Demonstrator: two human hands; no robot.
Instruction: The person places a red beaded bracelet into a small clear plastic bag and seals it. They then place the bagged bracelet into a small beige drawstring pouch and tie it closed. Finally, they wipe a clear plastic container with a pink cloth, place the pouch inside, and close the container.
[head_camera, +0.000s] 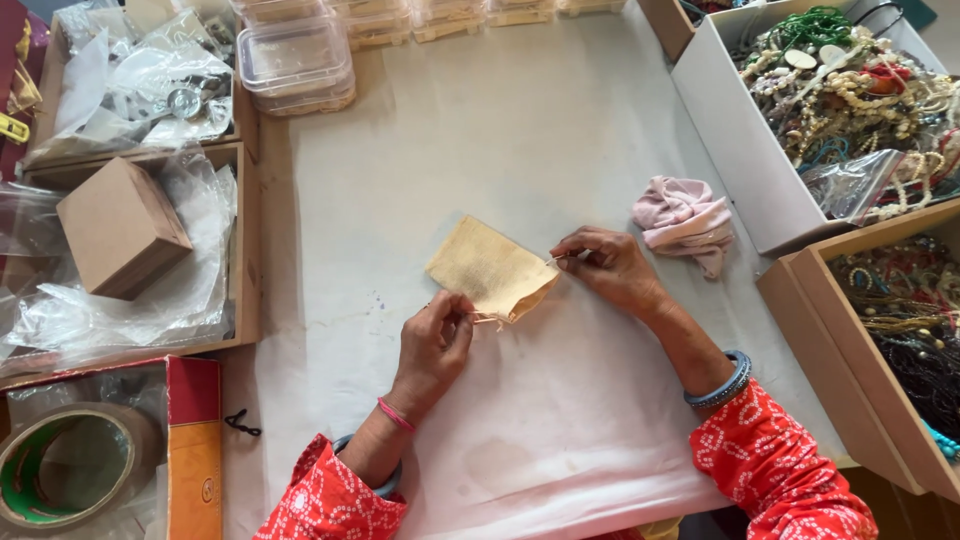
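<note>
Near the table's left edge we see a cardboard box among plastic wrap, well clear. At the middle, our left hand pinches one drawstring of the small cloth pouch, fingers closed tight on it. Our right hand pinches the other string. Uneven pulling could snap a thread or bunch the mouth crooked. The pink cloth lies near the right edge.
</note>
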